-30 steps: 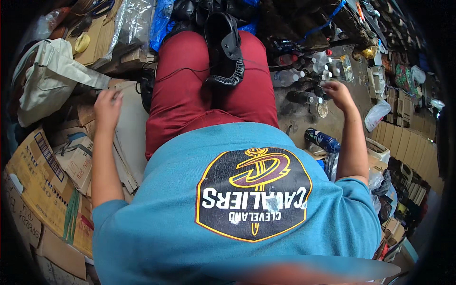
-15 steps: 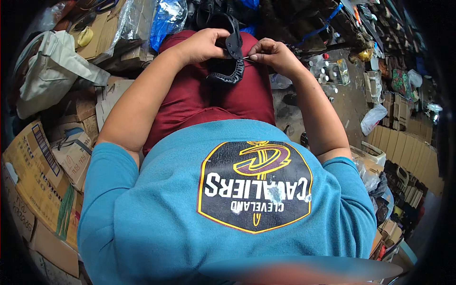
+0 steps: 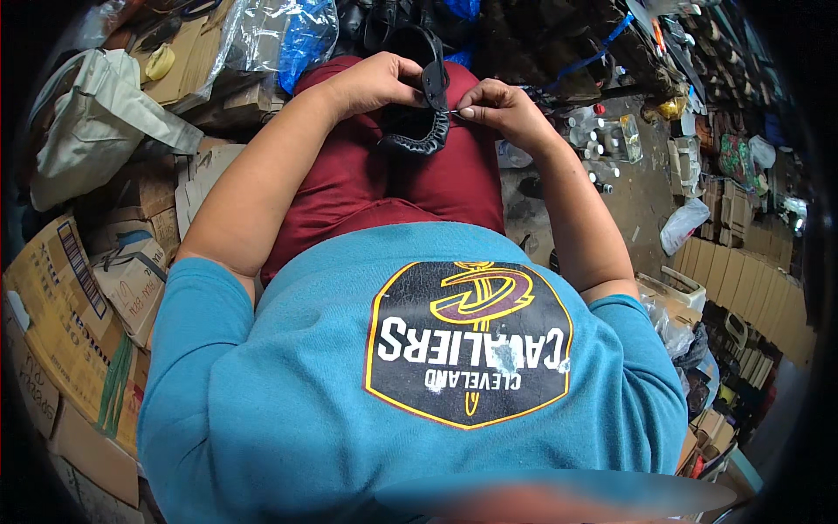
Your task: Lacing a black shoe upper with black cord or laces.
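Over my lap in dark red trousers [image 3: 349, 188] sits a black leather shoe upper [image 3: 434, 83] with a heel-like strap part on top and a gathered, puckered edge below. My left hand [image 3: 375, 83] is closed on its left side, thumb and fingers round the upper part; some fingertips are hidden behind it. To its right, my right hand [image 3: 502, 109] pinches a thin, needle-like piece [image 3: 450, 112] whose tip meets the shoe upper's right edge. Whether thread runs from it is too small to tell.
Cardboard boxes [image 3: 65, 297] and a pale cloth bag [image 3: 87, 122] lie at my left. Clear bottles [image 3: 602, 148] stand on the floor at the right, with a plastic bag [image 3: 683, 223] beyond them. Blue plastic sheeting [image 3: 305, 44] and black items lie ahead of my knees.
My right hand has shifted slightly, its fingers now more bunched at the shoe upper's edge. My left hand keeps its hold, and the shoe upper has barely moved.
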The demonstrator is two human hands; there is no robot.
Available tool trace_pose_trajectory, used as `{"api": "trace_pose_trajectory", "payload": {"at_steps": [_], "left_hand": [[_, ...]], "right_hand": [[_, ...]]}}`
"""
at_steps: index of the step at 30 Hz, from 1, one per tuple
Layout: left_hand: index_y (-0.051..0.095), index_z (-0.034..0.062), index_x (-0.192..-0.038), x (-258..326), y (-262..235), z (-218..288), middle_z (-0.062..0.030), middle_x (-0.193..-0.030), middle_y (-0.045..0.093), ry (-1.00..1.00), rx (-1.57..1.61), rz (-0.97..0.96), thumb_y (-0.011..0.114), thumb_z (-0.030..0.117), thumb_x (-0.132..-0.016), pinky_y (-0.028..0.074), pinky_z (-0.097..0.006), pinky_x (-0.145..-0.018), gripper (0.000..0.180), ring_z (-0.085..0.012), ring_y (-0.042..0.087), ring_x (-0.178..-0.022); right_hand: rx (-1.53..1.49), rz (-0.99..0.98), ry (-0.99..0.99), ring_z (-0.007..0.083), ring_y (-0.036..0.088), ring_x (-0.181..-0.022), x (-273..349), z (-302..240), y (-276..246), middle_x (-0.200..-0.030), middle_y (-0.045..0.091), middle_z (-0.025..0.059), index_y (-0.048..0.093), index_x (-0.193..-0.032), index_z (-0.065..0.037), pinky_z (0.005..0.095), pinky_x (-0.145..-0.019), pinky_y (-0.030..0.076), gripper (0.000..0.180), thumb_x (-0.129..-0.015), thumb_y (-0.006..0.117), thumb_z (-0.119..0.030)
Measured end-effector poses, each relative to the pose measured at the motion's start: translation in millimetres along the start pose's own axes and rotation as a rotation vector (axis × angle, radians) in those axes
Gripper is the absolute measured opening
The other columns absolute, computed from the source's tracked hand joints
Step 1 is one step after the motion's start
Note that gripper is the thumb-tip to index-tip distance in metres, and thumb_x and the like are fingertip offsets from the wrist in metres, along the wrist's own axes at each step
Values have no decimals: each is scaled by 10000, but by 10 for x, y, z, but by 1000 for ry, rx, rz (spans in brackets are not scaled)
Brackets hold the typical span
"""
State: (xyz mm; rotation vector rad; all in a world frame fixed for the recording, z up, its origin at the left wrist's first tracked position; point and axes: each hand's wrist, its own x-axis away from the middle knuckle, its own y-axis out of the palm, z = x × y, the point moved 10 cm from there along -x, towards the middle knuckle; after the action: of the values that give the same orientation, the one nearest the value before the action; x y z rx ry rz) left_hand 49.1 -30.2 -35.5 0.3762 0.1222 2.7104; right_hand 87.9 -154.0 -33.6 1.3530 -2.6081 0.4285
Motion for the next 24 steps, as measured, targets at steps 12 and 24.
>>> {"api": "trace_pose_trajectory", "payload": {"at_steps": [12,24], "left_hand": [[685,4,-1014,-10,-13,-38,-45,-924,691,-25,7,-39,666,71,-770,466,-237,-835,254,-98,621,-855],[657,-22,-1086,-13,67,94,-80,-985,687,80,-294,-142,610,49,-775,449,-255,-889,322,-136,617,-920]], "right_hand": [[182,176,-194,98,578,-790,68,-199,86,-810,635,15,697,-876,-59,250,-751,472,110,-776,729,-94],[694,240,-281,245,619,-799,315,-682,230,-860,600,73,698,-900,-139,335,-710,500,158,-757,668,-80]]}}
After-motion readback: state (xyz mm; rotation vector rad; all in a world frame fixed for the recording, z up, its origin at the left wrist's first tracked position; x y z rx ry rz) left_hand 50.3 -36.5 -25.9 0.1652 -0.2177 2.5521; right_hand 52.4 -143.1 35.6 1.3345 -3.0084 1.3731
